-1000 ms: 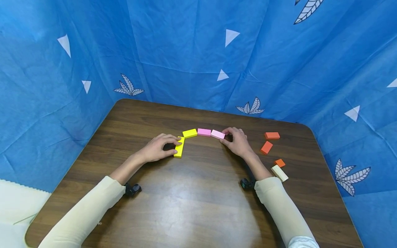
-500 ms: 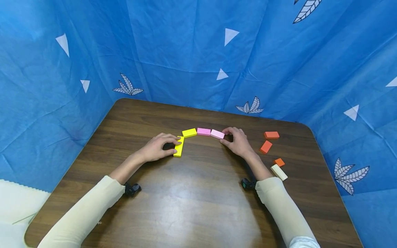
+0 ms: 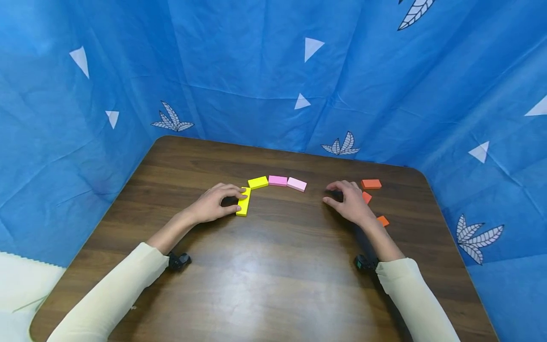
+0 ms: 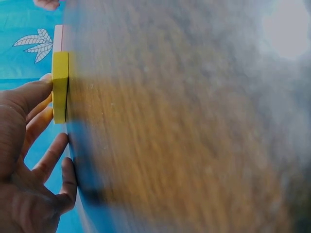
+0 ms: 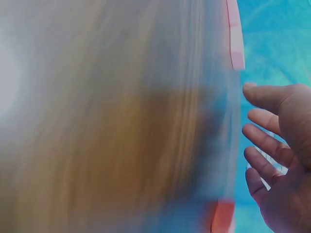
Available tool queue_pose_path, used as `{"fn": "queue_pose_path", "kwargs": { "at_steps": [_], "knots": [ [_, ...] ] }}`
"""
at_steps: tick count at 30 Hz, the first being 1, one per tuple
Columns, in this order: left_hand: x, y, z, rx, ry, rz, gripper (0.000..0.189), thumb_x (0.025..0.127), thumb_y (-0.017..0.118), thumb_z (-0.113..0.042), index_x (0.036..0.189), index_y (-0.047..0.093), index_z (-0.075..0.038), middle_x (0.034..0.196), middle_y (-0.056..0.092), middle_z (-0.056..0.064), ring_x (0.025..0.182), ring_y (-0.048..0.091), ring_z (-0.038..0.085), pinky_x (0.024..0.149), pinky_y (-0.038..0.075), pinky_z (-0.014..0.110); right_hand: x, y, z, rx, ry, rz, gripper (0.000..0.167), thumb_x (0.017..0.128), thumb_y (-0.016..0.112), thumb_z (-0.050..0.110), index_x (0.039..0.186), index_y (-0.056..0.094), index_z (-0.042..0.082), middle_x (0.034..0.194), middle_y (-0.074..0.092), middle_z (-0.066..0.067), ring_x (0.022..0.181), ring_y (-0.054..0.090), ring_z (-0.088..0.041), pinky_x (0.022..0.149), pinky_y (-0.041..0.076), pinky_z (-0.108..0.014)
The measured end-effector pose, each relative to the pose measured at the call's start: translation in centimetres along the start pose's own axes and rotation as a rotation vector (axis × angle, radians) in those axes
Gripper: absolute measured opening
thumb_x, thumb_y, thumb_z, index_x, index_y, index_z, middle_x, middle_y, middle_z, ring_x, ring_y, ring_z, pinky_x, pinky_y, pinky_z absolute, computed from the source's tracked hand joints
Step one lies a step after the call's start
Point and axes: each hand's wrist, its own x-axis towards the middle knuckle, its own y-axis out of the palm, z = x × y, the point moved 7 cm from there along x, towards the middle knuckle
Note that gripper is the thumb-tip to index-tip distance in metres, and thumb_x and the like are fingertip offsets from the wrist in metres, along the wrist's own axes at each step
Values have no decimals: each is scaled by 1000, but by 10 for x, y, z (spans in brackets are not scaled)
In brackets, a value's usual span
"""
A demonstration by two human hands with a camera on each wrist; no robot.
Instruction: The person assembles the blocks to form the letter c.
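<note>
My left hand [image 3: 213, 204] pinches a yellow block [image 3: 244, 204] between thumb and fingertips, the block lying flat on the table. In the left wrist view, thumb and fingers meet the end of this yellow block [image 4: 60, 90]. From its far end a curved row runs right: another yellow block [image 3: 258, 183], a pink block [image 3: 278, 181] and a light pink block [image 3: 297, 184]. Right of the row, my right hand [image 3: 349, 203] holds nothing, its fingers loosely bent and apart from the light pink block. The right wrist view shows that hand [image 5: 286, 145] with spread fingers.
Orange-red blocks lie right of my right hand: one at the back [image 3: 371, 184], one partly behind the hand [image 3: 367, 197], and a smaller orange block [image 3: 383, 221] beside the forearm. A blue patterned curtain [image 3: 248, 61] surrounds the back and sides of the brown wooden table [image 3: 273, 266].
My right hand has let go of the light pink block and moved right, its arm now covering the cream block. The left hand stays on the yellow block. The view has shifted slightly.
</note>
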Motion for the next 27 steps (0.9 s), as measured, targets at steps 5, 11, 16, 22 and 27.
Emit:
{"fn": "queue_pose_path", "kwargs": {
  "at_steps": [5,11,16,22,27],
  "knots": [
    [-1,-2,-2,-7,0,3,37,101,78,-29,136,75,-16,152,66,7,141,57,35,118,45,61,-22,-26,-27,-2,36,-16,43,99,80,34,131,71,6,139,67,-24,135,49,-46,118,25,-73],
    [-2,-3,-3,-7,1,0,37,100,78,-28,136,75,-16,151,66,8,141,57,35,118,44,62,-45,-54,-59,-18,69,-9,36,104,70,15,138,68,4,151,59,-28,126,39,-45,95,33,-58],
    [-3,-3,-2,-1,8,-7,37,101,78,-28,135,75,-16,151,66,8,140,57,35,117,45,61,-55,-60,-67,-8,-6,31,58,90,53,-17,145,61,1,156,51,-32,125,39,-46,93,24,-53],
    [-3,-2,-2,-1,7,-8,36,101,78,-28,135,75,-17,150,66,8,139,57,36,117,45,62,-54,-59,-64,-7,-109,17,65,87,55,-22,148,59,0,157,51,-31,129,50,-45,94,21,-49],
    [-3,0,-2,10,-1,-8,36,101,77,-30,135,75,-19,150,66,7,139,57,35,117,45,61,-51,-55,-65,-16,-40,34,49,98,66,-9,146,62,1,154,54,-31,124,46,-45,93,26,-49]
  ]
}}
